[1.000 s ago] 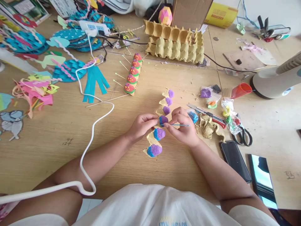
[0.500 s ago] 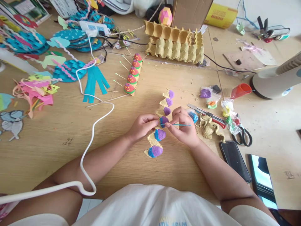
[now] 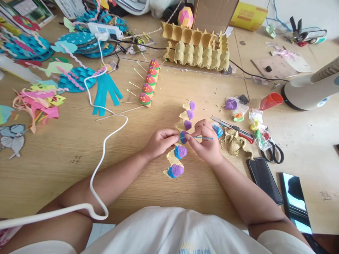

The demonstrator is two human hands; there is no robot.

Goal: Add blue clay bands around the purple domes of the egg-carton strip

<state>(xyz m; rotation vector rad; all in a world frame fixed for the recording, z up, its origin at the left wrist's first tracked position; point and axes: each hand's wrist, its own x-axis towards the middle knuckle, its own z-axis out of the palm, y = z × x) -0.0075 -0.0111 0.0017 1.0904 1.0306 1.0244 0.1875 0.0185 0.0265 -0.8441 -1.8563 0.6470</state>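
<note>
A strip of egg carton cups [image 3: 172, 159] runs front to back on the table before me. Purple clay covers its cups, and the nearer ones carry blue clay too. My left hand [image 3: 162, 141] is closed in a pinch on the strip's edge beside a blue and purple cup [image 3: 183, 137] near the middle. From the other side, my right hand [image 3: 208, 143] pinches a thin blue stick [image 3: 205, 138]. Its thumb and fingertips lie against that same cup, and they hide where the stick's tip meets the clay.
A red and green caterpillar [image 3: 148, 84] of carton cups stands at the back left. On the right lie a utility knife [image 3: 233, 128], scissors [image 3: 274, 153], bagged clay [image 3: 255, 123] and a phone [image 3: 265, 180]. A white cable [image 3: 104, 151] crosses my left forearm.
My right thumb and fingertips have shifted slightly on the cup, and the blue stick's outer end has risen a little and moved left. My left hand keeps its grip on the strip.
</note>
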